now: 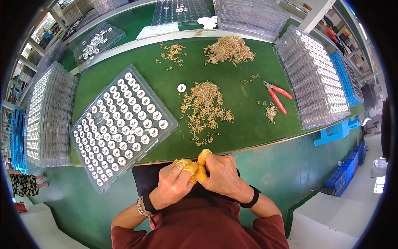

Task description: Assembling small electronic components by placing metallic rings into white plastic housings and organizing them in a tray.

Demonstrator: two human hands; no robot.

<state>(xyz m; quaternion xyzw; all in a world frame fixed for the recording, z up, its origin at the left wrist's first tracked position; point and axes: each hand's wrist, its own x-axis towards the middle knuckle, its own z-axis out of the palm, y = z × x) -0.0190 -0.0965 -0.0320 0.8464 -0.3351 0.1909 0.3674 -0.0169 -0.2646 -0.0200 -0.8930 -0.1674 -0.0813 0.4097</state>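
Observation:
My left hand and my right hand meet at the table's front edge, fingers bent and pressed together. Yellow finger covers wrap several fingertips on both. Whatever sits between the fingers is hidden. On the left, a clear plastic tray lies slanted, overhanging the front edge, filled with rows of round white pieces. Just beyond my hands spreads a heap of small orange-and-silver components with wire legs. One round white piece lies alone beside that heap. Red-handled cutters rest farther right, next to a small cluster of components.
Tall stacks of clear trays stand at the left and right ends of the green table. Another component pile sits at the back, near a smaller scatter. A blue stool is below the right side.

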